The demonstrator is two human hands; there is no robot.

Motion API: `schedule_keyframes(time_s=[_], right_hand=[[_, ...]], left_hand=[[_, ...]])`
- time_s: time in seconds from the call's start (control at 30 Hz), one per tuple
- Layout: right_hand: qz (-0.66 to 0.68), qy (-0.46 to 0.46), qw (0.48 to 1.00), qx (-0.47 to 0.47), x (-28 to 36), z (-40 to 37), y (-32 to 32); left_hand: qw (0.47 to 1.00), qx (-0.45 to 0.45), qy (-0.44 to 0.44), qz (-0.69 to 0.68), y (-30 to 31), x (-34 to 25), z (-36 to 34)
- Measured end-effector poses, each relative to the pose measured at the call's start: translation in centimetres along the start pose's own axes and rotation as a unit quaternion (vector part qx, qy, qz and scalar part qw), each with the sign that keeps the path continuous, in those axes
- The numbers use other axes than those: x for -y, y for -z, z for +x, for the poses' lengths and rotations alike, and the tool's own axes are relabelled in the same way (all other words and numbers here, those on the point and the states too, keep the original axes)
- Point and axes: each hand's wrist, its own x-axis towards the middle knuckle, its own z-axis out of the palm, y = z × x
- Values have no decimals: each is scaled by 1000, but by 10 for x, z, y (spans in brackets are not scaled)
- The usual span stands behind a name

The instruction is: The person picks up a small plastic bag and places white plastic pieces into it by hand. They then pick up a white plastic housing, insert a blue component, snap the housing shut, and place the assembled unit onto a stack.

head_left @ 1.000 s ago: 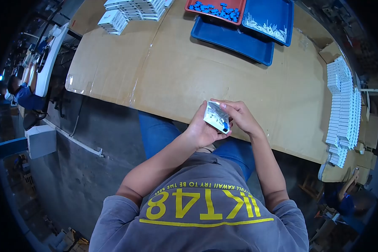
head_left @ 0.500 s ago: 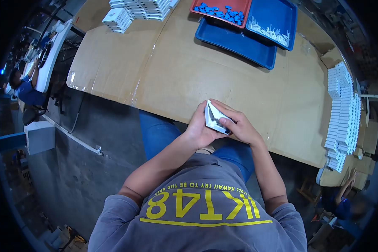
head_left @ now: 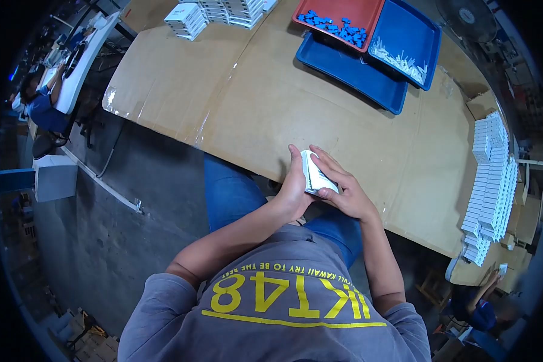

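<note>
Both my hands hold one small white box [head_left: 315, 174] at the near edge of the cardboard-covered table [head_left: 271, 102], just above my lap. My left hand [head_left: 295, 186] grips its left side with the fingers pointing up. My right hand [head_left: 344, 190] wraps it from the right, with the thumb pressed on its front face. The box now looks closed; what is inside is hidden.
Rows of stacked white boxes [head_left: 492, 181] line the table's right edge, and more white boxes [head_left: 220, 12] sit at the far left. A red tray of blue parts [head_left: 338, 21] and blue trays [head_left: 380, 57] with white pieces stand at the back. Other people work at far left and lower right.
The box was open, showing blue and white contents; my right hand has folded it closed and both hands have pressed it together. The view has shifted slightly.
</note>
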Motion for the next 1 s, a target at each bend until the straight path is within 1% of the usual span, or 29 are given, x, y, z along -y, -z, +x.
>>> schedule_keyframes(time_s=[0.07, 0.17, 0.27, 0.3, 0.4, 0.43, 0.53, 0.63, 0.73, 0.83, 0.87, 0.93, 1.0], right_hand=[[25, -5, 1000, -6, 2, 0, 0], [65, 1, 998, -18, 1, 0, 2], [75, 12, 996, -38, 1, 2, 8], [73, 16, 996, -47, 1, 3, 10], [192, -42, 973, -120, -4, 6, 22], [225, -22, 964, -140, -3, 10, 21], [282, -42, 947, -150, 1, 12, 26], [222, -55, 962, -146, -1, 12, 28], [173, -43, 977, -115, -2, 11, 32], [156, -68, 981, -92, 6, 11, 31], [148, -53, 983, -92, 6, 12, 29], [131, -21, 987, -91, 4, 15, 26], [94, -27, 992, -77, 2, 17, 27]], left_hand=[[1000, -6, -12, 3, -1, 1, 1], [1000, 12, -9, 17, 3, 3, 4], [999, 23, 7, 21, 3, -1, 9], [999, 31, 23, -8, 3, -3, 11], [994, 70, 58, -62, 0, -12, 15], [990, 94, 63, -86, 0, -16, 14], [989, 90, 78, -89, -3, -22, 12], [987, 103, 85, -89, -1, -19, 11], [985, 113, 88, -99, 4, -15, 15], [986, 99, 90, -102, 1, -15, 13], [986, 91, 90, -102, 0, -16, 13], [984, 111, 91, -104, 4, -13, 16], [984, 118, 90, -100, 4, -13, 17]])
